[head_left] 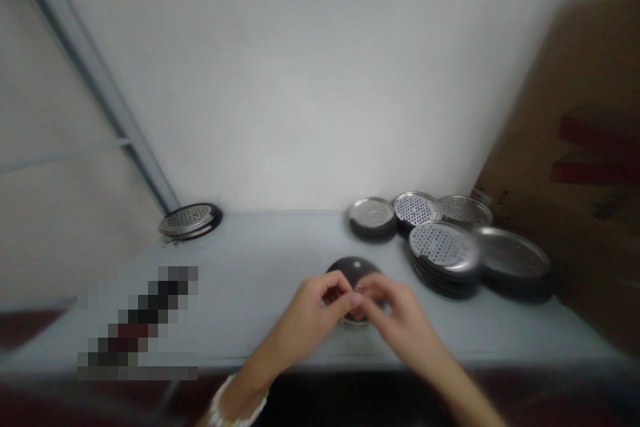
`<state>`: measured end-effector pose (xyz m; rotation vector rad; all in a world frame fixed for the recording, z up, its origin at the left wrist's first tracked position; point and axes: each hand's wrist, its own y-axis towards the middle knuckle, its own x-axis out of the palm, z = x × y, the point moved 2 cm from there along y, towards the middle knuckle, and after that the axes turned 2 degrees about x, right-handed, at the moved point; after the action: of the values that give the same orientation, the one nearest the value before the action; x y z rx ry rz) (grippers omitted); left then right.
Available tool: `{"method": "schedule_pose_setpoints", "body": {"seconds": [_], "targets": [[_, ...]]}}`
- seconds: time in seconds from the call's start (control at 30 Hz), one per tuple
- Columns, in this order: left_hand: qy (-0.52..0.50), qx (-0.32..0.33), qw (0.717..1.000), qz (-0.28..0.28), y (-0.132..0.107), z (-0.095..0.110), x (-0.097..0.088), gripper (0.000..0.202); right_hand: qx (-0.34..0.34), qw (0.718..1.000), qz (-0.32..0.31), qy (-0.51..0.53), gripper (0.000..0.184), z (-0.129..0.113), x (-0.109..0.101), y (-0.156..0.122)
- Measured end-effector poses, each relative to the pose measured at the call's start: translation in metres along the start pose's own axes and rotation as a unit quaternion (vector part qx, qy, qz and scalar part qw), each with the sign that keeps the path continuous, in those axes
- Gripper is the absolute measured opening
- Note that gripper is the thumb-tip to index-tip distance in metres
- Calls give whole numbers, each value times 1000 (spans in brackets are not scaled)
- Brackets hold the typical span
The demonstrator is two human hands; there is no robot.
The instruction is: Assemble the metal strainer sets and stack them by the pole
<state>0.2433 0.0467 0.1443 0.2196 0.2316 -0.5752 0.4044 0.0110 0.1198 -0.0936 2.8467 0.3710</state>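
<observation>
L hand [316,307], R hand [395,315] on disc [354,269]

Both forearms come in from the near edge and converge at the middle; the left hand [320,307] and right hand [397,317] sit knuckles-up, fingers curled; their fingertips [350,298] pinch shut and touch each other; blur hides finer detail.

Pale grey tabletop [270,260] is wide open just left of centre. Dark round disc [354,269] sits front centre. Right's jammed with stacks of perforated metal discs [443,250] and a brown cardboard box [575,147].
</observation>
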Motion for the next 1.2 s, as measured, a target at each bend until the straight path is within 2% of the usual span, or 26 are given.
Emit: {"method": "schedule_pose_setpoints", "body": {"seconds": [0.23,0.37,0.5,0.67,1.0,1.2], "targets": [[-28,-4,1000,4,-1,-5,1,29,-45,998,5,-39,23,-7,-3,-4],[-53,-2,999,1,-2,2,-2,25,-76,996,16,-54,15,-13,-8,-7],[-35,5,999,1,-4,11,-6,18,-105,992,26,-57,13,-16,-12,-9],[-4,14,1000,13,-6,12,-8,11,-123,991,28,-49,11,-16,-13,-10],[80,141,981,106,-10,15,-12,10,-130,989,35,-66,8,-19,-14,-10],[99,176,972,120,-13,20,-11,11,-145,985,42,-77,7,-20,-15,-10]]}}
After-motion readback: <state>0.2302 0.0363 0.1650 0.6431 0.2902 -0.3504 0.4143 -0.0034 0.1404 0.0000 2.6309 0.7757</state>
